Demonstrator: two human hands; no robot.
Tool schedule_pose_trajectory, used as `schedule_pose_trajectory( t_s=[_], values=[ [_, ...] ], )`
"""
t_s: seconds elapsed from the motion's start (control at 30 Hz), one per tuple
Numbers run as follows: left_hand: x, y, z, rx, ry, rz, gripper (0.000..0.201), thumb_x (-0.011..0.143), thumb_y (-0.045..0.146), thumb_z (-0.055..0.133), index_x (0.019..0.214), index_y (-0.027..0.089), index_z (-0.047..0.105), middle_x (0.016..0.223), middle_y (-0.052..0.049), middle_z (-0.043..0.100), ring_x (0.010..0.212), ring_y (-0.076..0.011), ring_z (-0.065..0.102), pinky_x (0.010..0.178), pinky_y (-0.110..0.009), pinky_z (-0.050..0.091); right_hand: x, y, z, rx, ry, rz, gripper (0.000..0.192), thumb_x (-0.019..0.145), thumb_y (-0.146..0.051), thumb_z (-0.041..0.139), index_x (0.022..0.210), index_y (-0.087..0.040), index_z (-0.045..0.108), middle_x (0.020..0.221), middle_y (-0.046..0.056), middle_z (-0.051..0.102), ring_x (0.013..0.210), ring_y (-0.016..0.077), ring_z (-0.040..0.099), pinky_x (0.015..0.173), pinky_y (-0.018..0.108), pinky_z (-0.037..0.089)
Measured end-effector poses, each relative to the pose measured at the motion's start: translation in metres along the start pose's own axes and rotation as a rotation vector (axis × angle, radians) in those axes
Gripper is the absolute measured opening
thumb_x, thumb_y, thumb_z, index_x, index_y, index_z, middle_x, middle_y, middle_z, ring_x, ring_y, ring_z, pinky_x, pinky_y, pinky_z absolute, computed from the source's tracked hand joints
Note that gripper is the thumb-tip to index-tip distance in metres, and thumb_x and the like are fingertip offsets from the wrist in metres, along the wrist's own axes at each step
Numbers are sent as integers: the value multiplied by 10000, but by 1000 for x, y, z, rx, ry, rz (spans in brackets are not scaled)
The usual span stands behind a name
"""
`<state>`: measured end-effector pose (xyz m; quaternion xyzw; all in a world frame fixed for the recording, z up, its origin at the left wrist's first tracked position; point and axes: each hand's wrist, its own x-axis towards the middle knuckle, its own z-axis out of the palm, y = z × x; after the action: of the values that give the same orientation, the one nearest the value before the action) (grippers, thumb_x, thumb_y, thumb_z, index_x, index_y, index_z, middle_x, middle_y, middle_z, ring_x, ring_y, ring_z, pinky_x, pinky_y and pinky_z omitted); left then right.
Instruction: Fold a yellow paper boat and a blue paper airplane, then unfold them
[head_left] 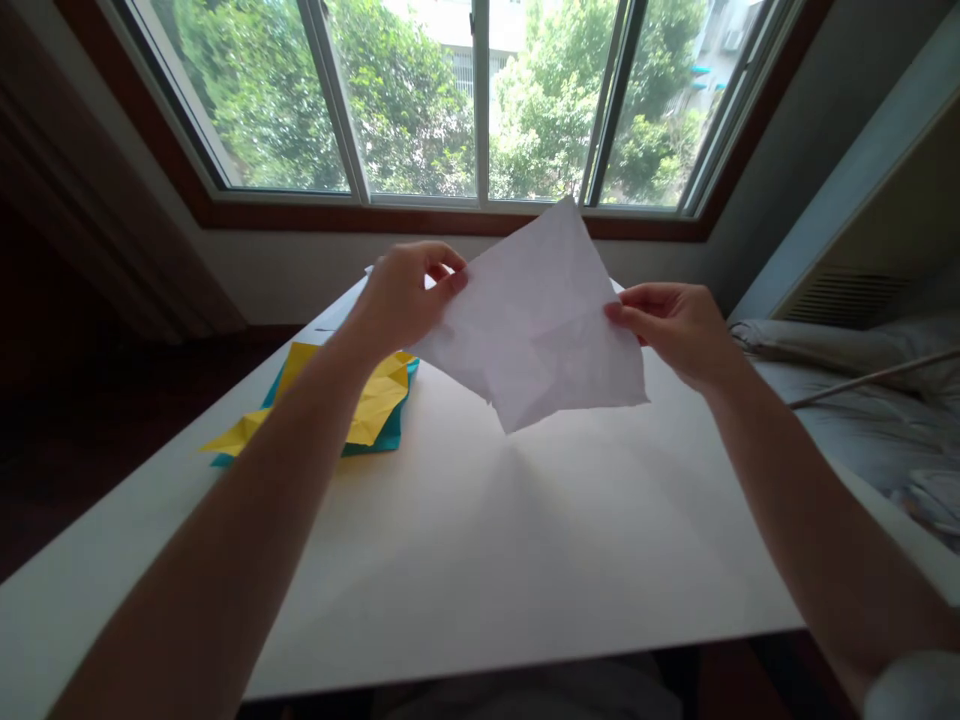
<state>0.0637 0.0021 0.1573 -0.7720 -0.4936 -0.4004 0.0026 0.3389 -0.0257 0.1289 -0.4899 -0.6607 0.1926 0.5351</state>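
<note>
A creased sheet of white paper (pixel 536 320) hangs above the table between my two hands, with one corner pointing up and uneven lower edges. My left hand (pixel 412 295) pinches its left edge between thumb and fingers. On the opposite edge, the thumb and fingertips of my right hand (pixel 667 325) are closed on the same sheet. Below my left forearm lie crumpled yellow paper (pixel 379 400) and, partly under it, teal paper (pixel 388 435); the forearm hides some of both.
The white table (pixel 525 560) runs toward a wide window (pixel 480 110) with a brown frame. A curtain (pixel 127 190) hangs at the left. To the right of the table lie pale cushion-like fabric (pixel 810 370) and a thin rod (pixel 877 375).
</note>
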Motion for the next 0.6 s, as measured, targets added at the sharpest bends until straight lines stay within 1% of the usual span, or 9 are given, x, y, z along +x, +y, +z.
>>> schedule_pose_trajectory(
  t_s=[0.07,0.1,0.17,0.3,0.33,0.4,0.47,0.53,0.6],
  values=[
    [9,-6,-4,-46,-210,-22,539,840,269,126,965,34,595,760,9,521,745,-92,590,688,-319,398,2,-2,-5,28,-76,116,196,642,-376,702,724,-199,681,627,17,659,510,140,607,431,251,486],
    [11,-10,-4,-75,-325,-23,498,842,289,174,999,47,581,786,9,534,734,-83,588,676,-300,407,2,-1,-7,42,-142,193,213,636,-379,710,738,-194,681,641,21,662,518,139,606,442,250,485],
    [10,-20,1,-131,-543,-68,375,753,392,495,1012,136,581,826,6,590,651,-97,580,613,-239,456,1,5,-8,67,-295,349,252,623,-380,728,770,-183,678,675,28,668,541,135,605,465,241,482],
    [-12,-39,28,-68,-831,-78,505,735,379,575,1191,197,458,1003,-56,595,766,-157,602,657,-260,484,-8,43,5,111,-474,541,296,601,-364,752,787,-153,660,701,37,666,574,122,596,490,209,463],
    [-21,-40,37,12,-864,-26,573,704,346,623,1223,201,429,1063,-77,570,838,-181,595,703,-277,481,-10,56,9,114,-520,566,303,607,-360,749,797,-143,657,702,41,662,580,122,593,497,207,459],
    [-39,-35,53,254,-815,141,605,666,227,665,1228,231,442,1177,-110,493,1003,-240,536,817,-336,443,-16,79,17,98,-568,607,315,612,-350,744,805,-121,647,678,42,642,552,111,571,490,205,446],
    [-56,-24,66,458,-709,313,438,750,96,525,1151,272,519,1214,-108,463,1070,-262,491,855,-391,406,-23,94,22,53,-580,646,341,617,-330,738,860,-118,627,693,43,635,546,106,561,476,199,428],
    [-69,-12,75,539,-640,443,426,780,37,425,1125,259,539,1230,-117,458,1097,-278,470,868,-427,382,-29,101,23,-42,-568,645,386,627,-319,727,939,-134,595,717,39,630,537,103,548,451,194,401],
    [-75,-6,80,507,-726,492,348,793,53,416,1042,231,580,1139,-111,526,1034,-257,516,842,-393,400,-35,103,21,-152,-561,581,414,656,-320,698,1010,-162,553,737,31,626,553,109,548,454,196,397]
  ],
)
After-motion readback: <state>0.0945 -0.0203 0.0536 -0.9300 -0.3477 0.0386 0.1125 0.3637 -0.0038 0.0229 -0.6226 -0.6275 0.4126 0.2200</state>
